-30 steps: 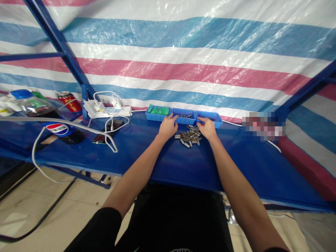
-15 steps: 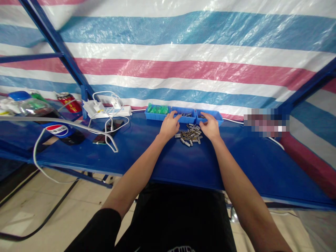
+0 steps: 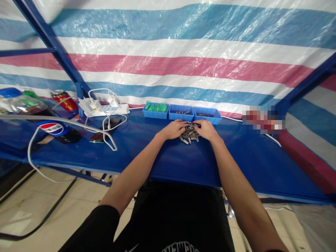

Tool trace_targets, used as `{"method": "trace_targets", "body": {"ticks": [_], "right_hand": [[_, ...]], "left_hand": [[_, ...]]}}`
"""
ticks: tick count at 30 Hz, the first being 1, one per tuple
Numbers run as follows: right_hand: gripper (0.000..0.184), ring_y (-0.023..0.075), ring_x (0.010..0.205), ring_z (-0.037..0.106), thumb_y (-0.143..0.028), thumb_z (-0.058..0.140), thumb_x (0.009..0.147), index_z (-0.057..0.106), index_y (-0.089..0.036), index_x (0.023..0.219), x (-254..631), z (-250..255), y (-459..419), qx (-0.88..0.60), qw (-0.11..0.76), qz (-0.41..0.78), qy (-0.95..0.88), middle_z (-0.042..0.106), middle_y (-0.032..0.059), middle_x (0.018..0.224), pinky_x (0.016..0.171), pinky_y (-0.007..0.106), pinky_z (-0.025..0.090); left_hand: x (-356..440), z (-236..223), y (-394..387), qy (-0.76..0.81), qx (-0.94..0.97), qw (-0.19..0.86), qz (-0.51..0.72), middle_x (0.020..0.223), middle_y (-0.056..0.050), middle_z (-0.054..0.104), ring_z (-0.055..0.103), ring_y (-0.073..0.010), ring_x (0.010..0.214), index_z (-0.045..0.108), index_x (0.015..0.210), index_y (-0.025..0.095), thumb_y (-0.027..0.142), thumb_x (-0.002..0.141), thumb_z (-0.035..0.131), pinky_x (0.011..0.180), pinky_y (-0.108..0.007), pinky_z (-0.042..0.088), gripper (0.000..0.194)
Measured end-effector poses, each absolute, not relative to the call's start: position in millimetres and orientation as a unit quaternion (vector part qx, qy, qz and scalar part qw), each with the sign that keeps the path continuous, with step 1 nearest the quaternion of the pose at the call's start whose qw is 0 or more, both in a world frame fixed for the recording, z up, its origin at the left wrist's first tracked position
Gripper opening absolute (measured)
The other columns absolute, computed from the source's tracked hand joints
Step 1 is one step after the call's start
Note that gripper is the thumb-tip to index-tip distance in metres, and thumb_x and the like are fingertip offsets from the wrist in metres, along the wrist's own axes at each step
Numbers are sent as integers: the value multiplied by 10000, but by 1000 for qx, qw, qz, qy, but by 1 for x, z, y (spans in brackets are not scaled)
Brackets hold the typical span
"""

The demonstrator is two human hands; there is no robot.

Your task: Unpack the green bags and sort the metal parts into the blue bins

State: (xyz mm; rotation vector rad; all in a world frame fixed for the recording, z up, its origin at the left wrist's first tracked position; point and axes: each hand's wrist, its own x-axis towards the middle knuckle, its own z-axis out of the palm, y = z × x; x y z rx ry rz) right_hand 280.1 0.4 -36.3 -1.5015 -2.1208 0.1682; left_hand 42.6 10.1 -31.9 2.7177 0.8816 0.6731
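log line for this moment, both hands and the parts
left hand on metal parts pile | right hand on pile | three blue bins behind | grip unclear

Small pins [image 3: 189,134]: bare metal, shiny, silver-grey with brassy tints. Trays [image 3: 181,112] at desk's far edge: moulded blue plastic, matt. Desk [image 3: 162,157]: smooth blue sheet, glossy glare. Tarpaulin [image 3: 183,52] behind: woven plastic, striped, slick sheen. Cable [image 3: 105,134]: white, smooth plastic. Bottle [image 3: 39,115]: clear glossy plastic.
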Motion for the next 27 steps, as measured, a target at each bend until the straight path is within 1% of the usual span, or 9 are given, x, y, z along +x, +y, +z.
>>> {"method": "trace_targets", "body": {"ticks": [2,4,6,8,10,13,17,20,27], "right_hand": [[322,292,1035,749,-215,599,894,816,-245,1130,279,-34,0,-548,259,72,-792,807,75,1137,1006,424,560],[311,286,1017,755,-211,601,893,823,-258,1106,278,-31,-2,-543,257,81,-795,814,61,1106,994,413,565],[300,278,1014,756,-210,608,889,826,-262,1088,277,-29,-3,-539,260,82,-797,815,55,1091,993,404,564],[282,280,1034,750,-217,617,887,826,-252,1073,275,-27,-3,-533,274,75,-797,809,65,1102,1003,410,559],[263,286,1055,740,-223,629,885,824,-236,1061,273,-26,-4,-530,296,67,-792,801,77,1118,1012,420,554],[250,275,1042,735,-208,632,887,817,-223,1055,270,-25,-4,-521,331,74,-783,799,78,1111,998,417,556],[240,254,1001,737,-197,629,893,811,-229,1047,267,-26,-5,-505,366,106,-775,803,65,1098,940,398,573],[243,247,969,741,-195,629,887,809,-228,1047,267,-28,-4,-501,383,121,-766,806,63,1086,900,389,582],[246,243,899,739,-227,620,885,814,-230,1036,267,-32,-2,-494,397,131,-762,808,62,1083,863,404,594]], "left_hand": [[43,-29,8,292,920,113,235,1347,-63,726,632,-232,1305,759,1231,211,203,989,503,1229,-398,392,352],[44,-27,5,294,915,113,252,1167,-77,783,690,-234,1167,791,1089,206,245,999,515,1170,-387,448,293],[45,-25,3,312,908,96,264,993,-97,785,713,-236,1026,794,952,189,267,999,519,1091,-380,500,290],[43,-26,3,334,902,70,263,936,-107,774,708,-241,966,793,895,186,237,970,538,1039,-378,523,271],[40,-27,6,357,897,50,254,967,-110,778,701,-251,977,805,915,189,170,918,556,1002,-375,537,249],[32,-30,13,392,886,42,243,1007,-107,786,697,-262,1000,818,959,191,86,855,553,951,-365,553,304],[24,-32,22,403,877,76,251,909,-88,774,705,-223,870,813,894,187,54,818,580,885,-320,559,279],[23,-33,23,382,878,112,266,847,-67,748,686,-200,781,796,948,178,58,830,588,818,-296,554,268],[29,-32,16,353,888,106,273,893,-78,692,658,-214,841,755,1107,176,86,912,539,850,-314,538,305]]}}
